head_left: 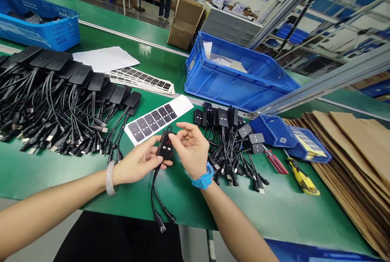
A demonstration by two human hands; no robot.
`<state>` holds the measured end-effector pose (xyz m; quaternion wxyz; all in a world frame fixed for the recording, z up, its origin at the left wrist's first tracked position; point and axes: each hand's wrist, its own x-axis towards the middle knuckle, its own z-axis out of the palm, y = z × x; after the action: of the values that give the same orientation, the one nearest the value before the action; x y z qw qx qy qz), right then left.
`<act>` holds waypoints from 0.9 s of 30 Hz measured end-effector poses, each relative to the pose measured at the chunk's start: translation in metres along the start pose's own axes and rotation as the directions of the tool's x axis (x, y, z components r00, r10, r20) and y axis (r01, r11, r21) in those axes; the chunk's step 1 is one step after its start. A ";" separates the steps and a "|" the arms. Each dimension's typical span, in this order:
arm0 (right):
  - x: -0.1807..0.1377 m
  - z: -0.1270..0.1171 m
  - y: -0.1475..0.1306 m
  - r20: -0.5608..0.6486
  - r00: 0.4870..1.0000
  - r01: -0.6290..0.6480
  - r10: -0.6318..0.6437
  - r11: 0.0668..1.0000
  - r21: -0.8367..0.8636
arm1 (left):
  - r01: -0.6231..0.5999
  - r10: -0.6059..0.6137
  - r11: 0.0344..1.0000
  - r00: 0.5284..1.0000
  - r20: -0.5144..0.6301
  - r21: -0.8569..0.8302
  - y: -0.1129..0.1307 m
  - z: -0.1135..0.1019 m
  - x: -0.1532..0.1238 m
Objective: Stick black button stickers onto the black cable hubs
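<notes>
My left hand (138, 163) grips a small black controller box (166, 146) from the side, over the green table (61, 172). Two black cables (158, 201) hang from the box past the table's front edge. My right hand (190, 146) curls over the box's right side, thumb and forefinger pinched on its face. A white sticker sheet (160, 118) with several black labels lies just behind my hands. A pale bangle sits on my left wrist and a blue watch on my right.
A big heap of black controllers with cables (61, 99) fills the left. A smaller pile (231, 140) lies to the right, beside small blue trays (286, 136), two screwdrivers (301, 178) and cardboard sheets (350, 152). Blue crates (234, 79) stand behind. More sticker sheets (140, 78) lie at back.
</notes>
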<state>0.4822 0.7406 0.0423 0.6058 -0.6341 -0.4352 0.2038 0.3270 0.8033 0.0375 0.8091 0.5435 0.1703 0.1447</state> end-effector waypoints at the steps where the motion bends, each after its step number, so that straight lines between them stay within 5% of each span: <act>1: 0.000 0.000 0.001 -0.003 1.000 0.027 -0.027 0.998 -0.054 | 0.009 -0.009 1.000 1.000 -0.003 -0.019 0.001 0.000 0.000; 5: 0.001 0.000 0.003 0.029 0.998 0.055 -0.050 0.981 -0.186 | 0.057 -0.066 0.990 0.996 -0.065 -0.127 0.006 -0.002 0.002; 8: 0.002 0.001 0.005 0.194 0.979 -0.040 0.054 0.996 -0.079 | 0.048 -0.076 0.980 0.988 -0.137 -0.192 0.009 -0.004 0.004; 13: -0.003 0.008 0.008 0.476 0.870 -0.212 0.126 0.968 0.133 | 0.010 -0.034 0.994 0.973 -0.228 -0.107 0.006 -0.007 0.008; 22: -0.010 0.020 0.005 0.344 0.924 -0.204 0.165 0.976 0.080 | 0.037 -0.003 0.993 0.959 -0.282 0.115 -0.001 -0.002 0.008; 27: -0.015 0.020 0.012 0.298 0.955 0.080 -0.002 0.965 -0.250 | -0.024 -0.006 0.995 0.956 -0.294 -0.098 0.002 -0.002 0.011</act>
<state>0.4620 0.7421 0.0228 0.4500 -0.6609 -0.5569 0.2248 0.3358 0.8099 0.0373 0.8004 0.4755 0.2788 0.2357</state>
